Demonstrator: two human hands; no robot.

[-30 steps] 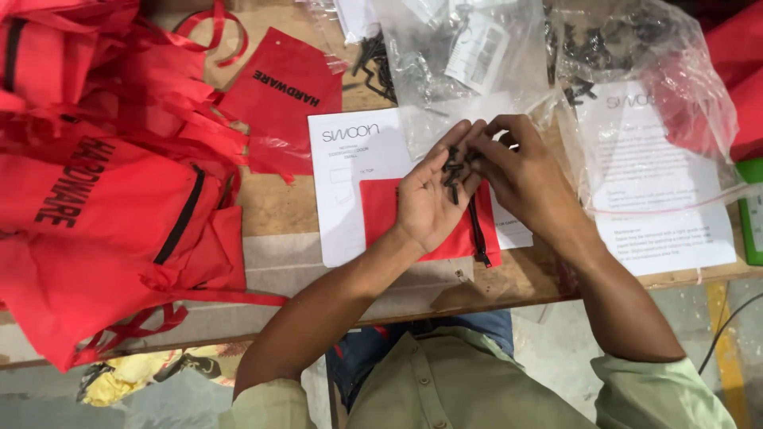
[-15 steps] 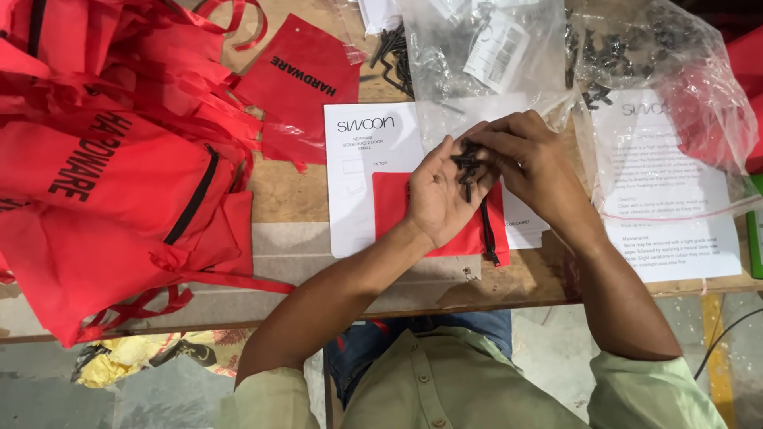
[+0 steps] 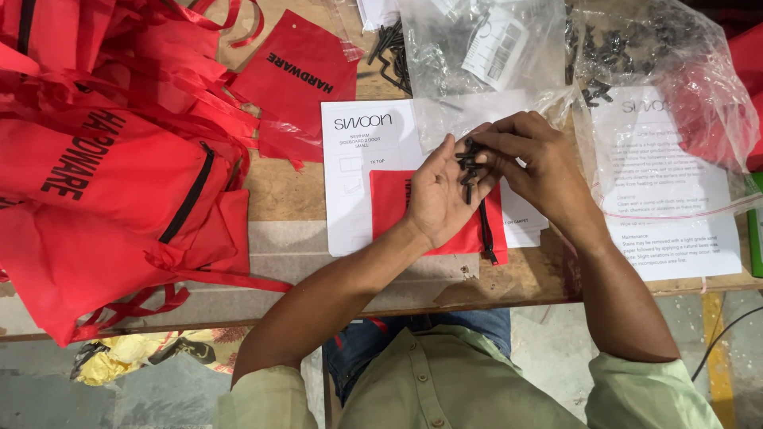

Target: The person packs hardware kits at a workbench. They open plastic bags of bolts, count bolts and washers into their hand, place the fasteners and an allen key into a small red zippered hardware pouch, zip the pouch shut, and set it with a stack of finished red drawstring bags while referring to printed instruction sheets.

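Hands [image 3: 493, 171] shifted slightly, probably screws [image 3: 469, 163] (black), over red pouch [image 3: 445, 214]

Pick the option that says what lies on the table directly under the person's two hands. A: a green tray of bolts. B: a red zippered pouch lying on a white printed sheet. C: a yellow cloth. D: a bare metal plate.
B: under the left hand and right hand, which handle small black screws, a red zippered pouch lies on a white printed sheet.
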